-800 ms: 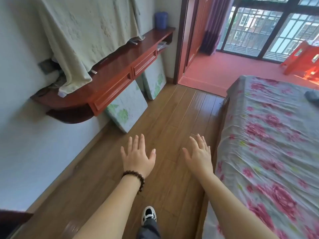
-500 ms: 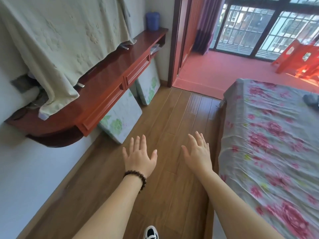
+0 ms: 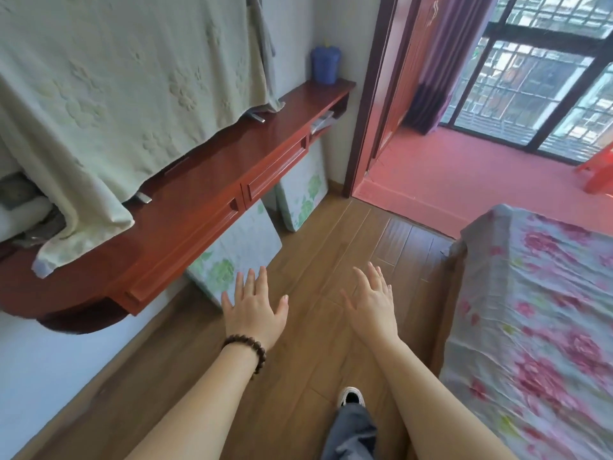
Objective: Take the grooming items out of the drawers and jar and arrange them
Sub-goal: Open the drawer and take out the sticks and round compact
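Note:
A red-brown wall-mounted console (image 3: 199,180) runs along the left wall. Two shut drawers sit in its front, the near drawer (image 3: 185,250) and the far drawer (image 3: 277,171). A blue lidded jar (image 3: 325,64) stands at the console's far end. My left hand (image 3: 253,310), with a dark bead bracelet on the wrist, is stretched out over the wood floor, empty, fingers spread, just right of the near drawer. My right hand (image 3: 373,300) is held out beside it, open and empty too. No grooming items are visible.
A pale green cloth (image 3: 116,84) drapes over something on the console. Two flower-printed panels (image 3: 238,254) lean under it. A bed with a floral cover (image 3: 537,313) fills the right side. A doorway opens onto a red floor (image 3: 464,180). My shoe (image 3: 351,396) is below.
The view has moved forward along the floor, bringing the console and its drawers closer and lower left. Both hands stay outstretched and empty in the same pose.

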Action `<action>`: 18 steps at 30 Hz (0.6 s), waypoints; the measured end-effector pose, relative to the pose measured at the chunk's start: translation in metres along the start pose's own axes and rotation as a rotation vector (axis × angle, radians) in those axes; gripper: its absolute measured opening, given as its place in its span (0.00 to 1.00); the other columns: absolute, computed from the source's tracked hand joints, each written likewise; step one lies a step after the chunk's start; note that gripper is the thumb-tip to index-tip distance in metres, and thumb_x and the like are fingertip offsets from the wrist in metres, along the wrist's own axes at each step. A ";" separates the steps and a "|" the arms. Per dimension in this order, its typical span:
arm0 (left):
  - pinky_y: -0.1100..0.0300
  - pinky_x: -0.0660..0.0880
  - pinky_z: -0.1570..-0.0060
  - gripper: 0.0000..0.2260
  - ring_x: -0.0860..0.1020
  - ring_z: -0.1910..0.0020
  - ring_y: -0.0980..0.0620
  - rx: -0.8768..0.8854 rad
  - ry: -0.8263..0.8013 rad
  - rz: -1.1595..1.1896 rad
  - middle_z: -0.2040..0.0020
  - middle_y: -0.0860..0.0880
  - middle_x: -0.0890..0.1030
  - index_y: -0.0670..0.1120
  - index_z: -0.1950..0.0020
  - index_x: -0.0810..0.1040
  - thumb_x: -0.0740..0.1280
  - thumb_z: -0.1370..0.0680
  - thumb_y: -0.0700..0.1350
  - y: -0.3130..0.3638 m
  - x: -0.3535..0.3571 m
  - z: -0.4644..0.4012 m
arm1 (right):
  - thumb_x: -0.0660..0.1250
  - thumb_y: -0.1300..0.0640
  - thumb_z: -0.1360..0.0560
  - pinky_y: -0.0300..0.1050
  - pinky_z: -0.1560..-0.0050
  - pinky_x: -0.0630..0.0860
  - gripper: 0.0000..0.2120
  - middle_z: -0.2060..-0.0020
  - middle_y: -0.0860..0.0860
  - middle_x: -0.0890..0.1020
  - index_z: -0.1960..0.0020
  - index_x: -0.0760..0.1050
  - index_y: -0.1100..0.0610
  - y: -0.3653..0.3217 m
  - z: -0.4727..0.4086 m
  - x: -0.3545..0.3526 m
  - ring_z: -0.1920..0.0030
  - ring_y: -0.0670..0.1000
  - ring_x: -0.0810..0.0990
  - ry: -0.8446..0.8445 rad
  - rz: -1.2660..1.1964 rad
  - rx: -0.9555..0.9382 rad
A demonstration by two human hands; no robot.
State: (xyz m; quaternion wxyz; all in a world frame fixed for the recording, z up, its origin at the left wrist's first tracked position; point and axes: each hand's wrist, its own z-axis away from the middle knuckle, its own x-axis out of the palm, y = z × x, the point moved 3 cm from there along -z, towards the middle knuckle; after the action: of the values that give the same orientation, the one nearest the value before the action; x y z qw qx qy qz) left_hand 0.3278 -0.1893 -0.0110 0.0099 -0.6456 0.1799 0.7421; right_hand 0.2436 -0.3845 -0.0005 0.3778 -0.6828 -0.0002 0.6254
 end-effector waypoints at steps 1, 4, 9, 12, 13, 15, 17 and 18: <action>0.40 0.50 0.27 0.33 0.46 0.23 0.48 -0.034 -0.002 0.006 0.21 0.48 0.51 0.50 0.22 0.47 0.52 0.22 0.63 0.006 0.002 -0.013 | 0.58 0.48 0.20 0.55 0.23 0.44 0.26 0.22 0.52 0.51 0.24 0.57 0.51 0.002 -0.021 -0.002 0.22 0.52 0.44 -0.024 0.004 -0.025; 0.40 0.49 0.26 0.33 0.46 0.23 0.48 -0.147 0.012 0.042 0.21 0.48 0.51 0.50 0.22 0.46 0.52 0.22 0.62 0.025 0.006 -0.047 | 0.58 0.49 0.20 0.54 0.23 0.43 0.26 0.22 0.51 0.49 0.24 0.56 0.50 0.005 -0.079 -0.008 0.22 0.51 0.42 -0.128 0.037 -0.117; 0.41 0.49 0.26 0.32 0.47 0.23 0.48 -0.317 0.047 0.075 0.22 0.48 0.53 0.51 0.22 0.46 0.52 0.22 0.62 0.046 0.005 -0.085 | 0.57 0.49 0.20 0.53 0.23 0.41 0.26 0.22 0.51 0.48 0.24 0.55 0.51 -0.001 -0.154 -0.012 0.22 0.50 0.41 -0.240 0.072 -0.261; 0.41 0.49 0.26 0.32 0.47 0.23 0.48 -0.415 0.069 0.076 0.22 0.48 0.53 0.51 0.22 0.47 0.51 0.22 0.62 0.043 0.002 -0.098 | 0.57 0.50 0.20 0.53 0.23 0.41 0.26 0.22 0.51 0.50 0.24 0.56 0.51 -0.015 -0.183 -0.005 0.22 0.51 0.42 -0.292 0.076 -0.342; 0.42 0.49 0.26 0.32 0.47 0.23 0.49 -0.453 0.081 0.081 0.22 0.48 0.53 0.51 0.22 0.48 0.51 0.22 0.62 0.040 0.001 -0.101 | 0.57 0.51 0.20 0.53 0.23 0.41 0.25 0.22 0.51 0.50 0.25 0.56 0.51 -0.021 -0.190 0.000 0.22 0.51 0.42 -0.313 0.079 -0.375; 0.42 0.49 0.26 0.32 0.47 0.23 0.49 -0.533 0.100 0.091 0.22 0.48 0.53 0.51 0.22 0.48 0.51 0.22 0.62 0.030 0.000 -0.103 | 0.56 0.51 0.20 0.53 0.23 0.42 0.25 0.22 0.51 0.50 0.25 0.57 0.51 -0.036 -0.203 0.011 0.22 0.51 0.42 -0.364 0.080 -0.431; 0.43 0.50 0.26 0.32 0.47 0.23 0.49 -0.608 0.107 0.086 0.22 0.49 0.53 0.51 0.22 0.48 0.51 0.22 0.63 0.019 0.001 -0.103 | 0.56 0.51 0.20 0.53 0.23 0.42 0.25 0.22 0.51 0.50 0.25 0.57 0.51 -0.051 -0.213 0.025 0.22 0.50 0.42 -0.409 0.076 -0.482; 0.43 0.50 0.26 0.32 0.48 0.23 0.49 -0.641 0.105 0.079 0.22 0.49 0.53 0.51 0.22 0.48 0.51 0.22 0.63 0.014 0.002 -0.104 | 0.55 0.51 0.20 0.53 0.23 0.42 0.25 0.22 0.51 0.50 0.25 0.57 0.51 -0.058 -0.217 0.032 0.22 0.50 0.42 -0.429 0.080 -0.511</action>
State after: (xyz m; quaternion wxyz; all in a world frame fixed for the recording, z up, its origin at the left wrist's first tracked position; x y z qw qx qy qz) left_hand 0.4229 -0.2318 -0.0197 -0.2319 -0.6457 -0.0375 0.7266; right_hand 0.4635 -0.4399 -0.0128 0.1606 -0.6078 -0.2097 0.7489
